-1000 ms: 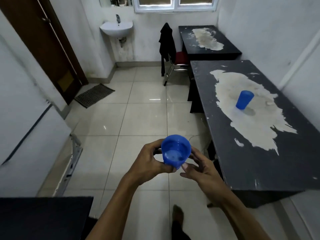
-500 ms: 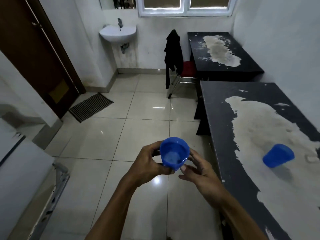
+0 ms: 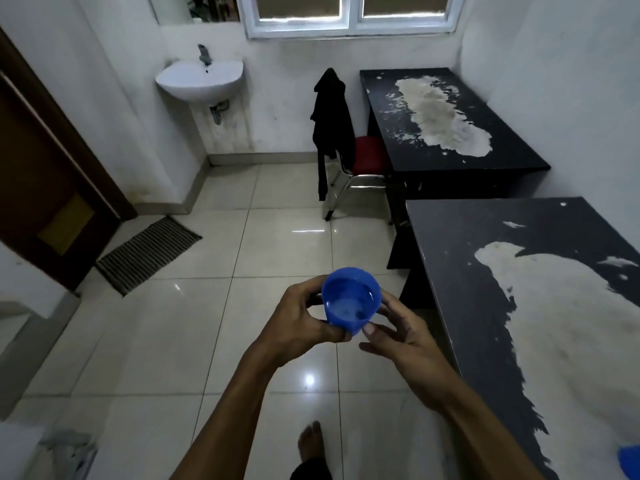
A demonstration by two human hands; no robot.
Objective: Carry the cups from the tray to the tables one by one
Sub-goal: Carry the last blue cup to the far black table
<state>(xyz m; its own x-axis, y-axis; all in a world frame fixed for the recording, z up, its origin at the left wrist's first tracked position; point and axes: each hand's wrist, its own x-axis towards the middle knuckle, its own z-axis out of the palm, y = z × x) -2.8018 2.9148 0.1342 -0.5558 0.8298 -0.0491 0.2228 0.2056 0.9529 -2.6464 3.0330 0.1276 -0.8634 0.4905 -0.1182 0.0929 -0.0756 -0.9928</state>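
A blue plastic cup (image 3: 350, 299) with liquid in it is held upright over the tiled floor in front of me. My left hand (image 3: 299, 317) wraps its left side. My right hand (image 3: 398, 336) touches its right side and base with thumb and fingertips. A second blue cup (image 3: 630, 460) shows only as a sliver at the bottom right edge, on the near black table (image 3: 460, 271). A far black table (image 3: 391, 109) with a worn pale patch stands against the back wall. No tray is in view.
A red-seat chair (image 3: 367, 157) with a dark jacket (image 3: 330, 123) stands beside the far table. A wall sink (image 3: 201, 77), a brown door (image 3: 41, 174) and a floor mat (image 3: 149, 252) lie to the left. My bare foot (image 3: 310, 441) is on the floor tiles.
The view has advanced down the room: the near table and the cup on it slid toward the bottom right edge, the far table came closer. Both hands kept hold of the cup.
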